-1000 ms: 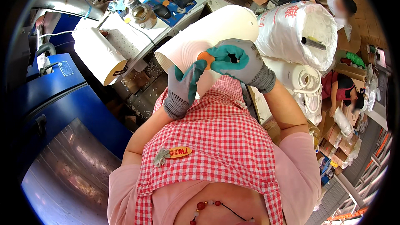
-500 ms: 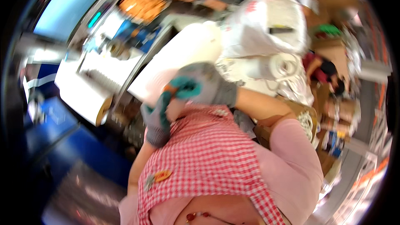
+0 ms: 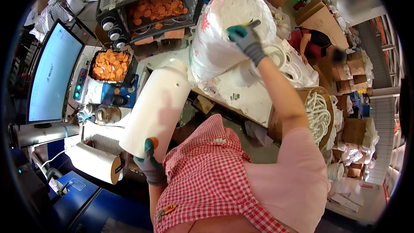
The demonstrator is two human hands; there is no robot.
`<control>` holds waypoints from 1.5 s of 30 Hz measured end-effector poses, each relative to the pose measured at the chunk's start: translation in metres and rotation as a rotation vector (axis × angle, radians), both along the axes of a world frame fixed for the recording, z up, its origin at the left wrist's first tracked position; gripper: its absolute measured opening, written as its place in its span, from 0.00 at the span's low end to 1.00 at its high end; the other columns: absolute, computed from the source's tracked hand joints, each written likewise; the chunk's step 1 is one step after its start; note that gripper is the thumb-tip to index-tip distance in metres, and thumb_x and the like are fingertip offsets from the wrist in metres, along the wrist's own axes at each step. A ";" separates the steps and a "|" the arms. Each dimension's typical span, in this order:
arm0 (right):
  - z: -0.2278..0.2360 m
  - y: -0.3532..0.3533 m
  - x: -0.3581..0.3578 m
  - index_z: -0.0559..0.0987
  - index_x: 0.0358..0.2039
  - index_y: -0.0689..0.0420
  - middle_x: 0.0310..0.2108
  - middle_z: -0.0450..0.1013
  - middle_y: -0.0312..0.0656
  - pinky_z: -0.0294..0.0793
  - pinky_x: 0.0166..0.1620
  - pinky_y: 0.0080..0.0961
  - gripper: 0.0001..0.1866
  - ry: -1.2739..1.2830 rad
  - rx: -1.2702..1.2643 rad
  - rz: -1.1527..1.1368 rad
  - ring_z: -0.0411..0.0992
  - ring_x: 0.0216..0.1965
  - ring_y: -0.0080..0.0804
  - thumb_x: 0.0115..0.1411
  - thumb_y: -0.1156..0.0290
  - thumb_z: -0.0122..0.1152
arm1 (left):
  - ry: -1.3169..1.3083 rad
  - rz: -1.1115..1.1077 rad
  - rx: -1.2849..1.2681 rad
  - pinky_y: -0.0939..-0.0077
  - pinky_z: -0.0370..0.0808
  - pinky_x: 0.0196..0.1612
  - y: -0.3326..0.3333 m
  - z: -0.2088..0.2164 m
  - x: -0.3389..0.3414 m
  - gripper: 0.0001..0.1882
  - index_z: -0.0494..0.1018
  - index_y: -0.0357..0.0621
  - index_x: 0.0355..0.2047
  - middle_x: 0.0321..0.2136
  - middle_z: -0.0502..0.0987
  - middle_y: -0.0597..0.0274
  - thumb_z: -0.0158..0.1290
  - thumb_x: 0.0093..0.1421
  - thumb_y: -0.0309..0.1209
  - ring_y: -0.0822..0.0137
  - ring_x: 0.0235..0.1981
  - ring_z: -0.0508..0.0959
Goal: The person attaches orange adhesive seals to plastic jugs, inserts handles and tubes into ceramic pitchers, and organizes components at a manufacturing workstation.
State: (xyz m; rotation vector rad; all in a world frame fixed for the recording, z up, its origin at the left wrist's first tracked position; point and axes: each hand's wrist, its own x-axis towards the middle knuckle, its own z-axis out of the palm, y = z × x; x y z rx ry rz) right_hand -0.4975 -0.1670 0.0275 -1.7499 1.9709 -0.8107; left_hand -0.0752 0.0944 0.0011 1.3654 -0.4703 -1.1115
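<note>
At left, the gloved left hand (image 3: 149, 164), bending at the wrist, is pinching one orange disc (image 3: 155, 140) before the lower end of one white cylinder (image 3: 148, 110). One white bag (image 3: 211, 51) is standing by the near edge of the tabletop (image 3: 251, 108). Over it, the gloved right hand (image 3: 246, 41) is hanging, fingers curling beside one partly hidden tool (image 3: 255, 23); whether they are gripping, I cannot tell.

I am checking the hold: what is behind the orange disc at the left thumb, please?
Behind the orange disc, the large white cylinder is visible. The gloved left hand covers part of the disc; the disc's back and whatever touches it are hidden.
</note>
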 end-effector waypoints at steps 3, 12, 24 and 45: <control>0.021 -0.066 -0.054 0.82 0.41 0.48 0.38 0.79 0.46 0.73 0.48 0.34 0.21 0.379 -0.059 0.050 0.77 0.41 0.41 0.58 0.47 0.54 | -0.110 -0.114 0.027 0.68 0.74 0.44 -0.012 0.007 -0.017 0.24 0.71 0.25 0.47 0.42 0.77 0.50 0.59 0.59 0.34 0.62 0.42 0.77; 0.046 -0.100 -0.062 0.81 0.45 0.56 0.47 0.76 0.52 0.69 0.54 0.37 0.30 0.812 0.563 0.382 0.74 0.48 0.46 0.57 0.44 0.48 | -0.079 0.029 0.113 0.69 0.74 0.41 -0.020 0.001 -0.089 0.20 0.74 0.26 0.44 0.37 0.77 0.57 0.55 0.63 0.36 0.65 0.37 0.76; 0.039 -0.114 -0.035 0.77 0.53 0.55 0.53 0.74 0.44 0.71 0.53 0.38 0.40 0.950 0.758 0.197 0.73 0.53 0.40 0.50 0.35 0.54 | -0.095 -0.064 -0.109 0.70 0.76 0.40 -0.046 0.019 -0.078 0.21 0.71 0.24 0.46 0.40 0.77 0.52 0.55 0.63 0.35 0.63 0.38 0.78; 0.022 -0.127 -0.102 0.76 0.52 0.55 0.48 0.75 0.50 0.71 0.54 0.34 0.40 0.484 0.465 0.127 0.74 0.49 0.42 0.37 0.51 0.74 | 0.026 0.028 -0.028 0.70 0.73 0.37 -0.019 0.010 -0.028 0.23 0.73 0.26 0.43 0.36 0.77 0.55 0.58 0.61 0.39 0.65 0.35 0.76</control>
